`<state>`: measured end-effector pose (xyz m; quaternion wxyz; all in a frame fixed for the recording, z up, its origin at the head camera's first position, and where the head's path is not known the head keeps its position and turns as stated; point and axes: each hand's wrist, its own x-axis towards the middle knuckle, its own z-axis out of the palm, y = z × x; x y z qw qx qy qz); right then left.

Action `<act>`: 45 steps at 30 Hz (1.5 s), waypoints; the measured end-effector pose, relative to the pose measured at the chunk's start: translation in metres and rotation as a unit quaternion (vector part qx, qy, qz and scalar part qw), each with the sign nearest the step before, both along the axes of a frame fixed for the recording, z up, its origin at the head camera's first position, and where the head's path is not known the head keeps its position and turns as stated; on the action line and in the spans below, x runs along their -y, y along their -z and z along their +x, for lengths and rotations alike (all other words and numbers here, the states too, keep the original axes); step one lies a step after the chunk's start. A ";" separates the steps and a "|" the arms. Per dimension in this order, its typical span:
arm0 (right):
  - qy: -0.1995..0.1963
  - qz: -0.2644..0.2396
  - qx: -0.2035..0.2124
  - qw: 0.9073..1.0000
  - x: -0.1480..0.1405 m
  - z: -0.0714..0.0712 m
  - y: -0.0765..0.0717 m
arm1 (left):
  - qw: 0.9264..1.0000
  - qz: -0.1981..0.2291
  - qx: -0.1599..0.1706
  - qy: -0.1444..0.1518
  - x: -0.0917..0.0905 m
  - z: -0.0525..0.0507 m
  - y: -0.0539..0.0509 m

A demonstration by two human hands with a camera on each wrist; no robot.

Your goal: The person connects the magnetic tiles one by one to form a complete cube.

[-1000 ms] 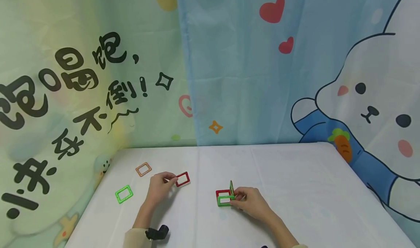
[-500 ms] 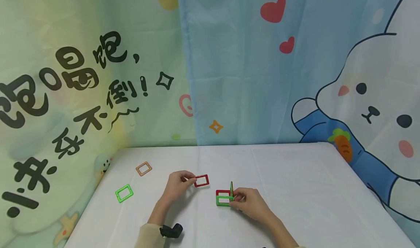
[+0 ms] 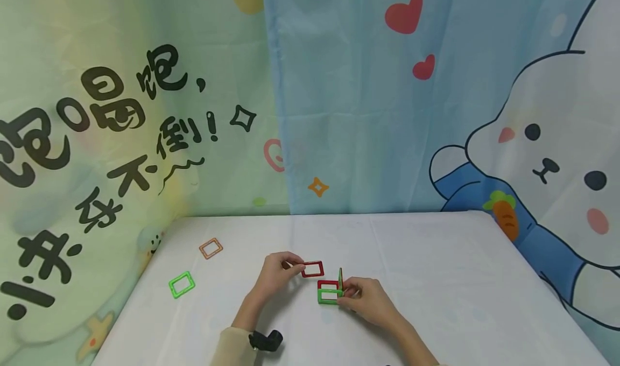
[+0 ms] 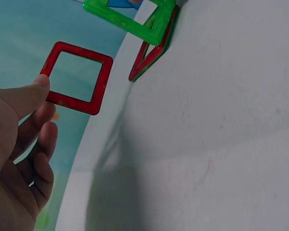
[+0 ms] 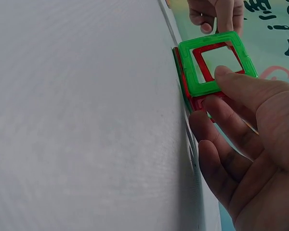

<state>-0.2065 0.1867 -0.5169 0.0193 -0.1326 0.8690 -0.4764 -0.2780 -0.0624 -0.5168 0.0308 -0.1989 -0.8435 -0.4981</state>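
In the head view my left hand (image 3: 276, 275) pinches a red square magnetic tile (image 3: 321, 269) by its left edge, thumb against fingers, off the table. My right hand (image 3: 370, 300) grips the right side of a small group of joined magnetic tiles. That group has a green tile (image 3: 329, 291) in front, a red tile (image 3: 328, 282) behind it and a thin upright tile (image 3: 340, 277) at the right, seen edge-on. The right thumb lies against the green tile (image 5: 184, 67) in the right wrist view. The held red tile is close to the group but apart from it.
An orange tile (image 3: 202, 252) and a loose green tile (image 3: 173, 289) lie flat at the left of the white-covered table (image 3: 436, 280). A printed curtain (image 3: 349, 113) hangs behind. The left wrist bears a black camera (image 3: 266, 341).
My left hand has carried the red tile to the right, nearer the joined tiles. The right hand and its tiles have hardly moved.
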 end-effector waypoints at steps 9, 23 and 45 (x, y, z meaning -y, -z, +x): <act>0.004 0.000 0.000 1.000 0.000 0.000 -0.001 | 1.000 0.001 0.010 0.013 -0.014 -0.002 0.001; -0.003 0.006 -0.016 1.000 0.000 0.001 -0.002 | 0.999 -0.002 0.019 0.029 -0.026 -0.001 0.002; -0.001 0.004 -0.013 1.000 0.000 0.001 -0.001 | 0.999 0.005 0.027 0.041 -0.028 0.001 0.007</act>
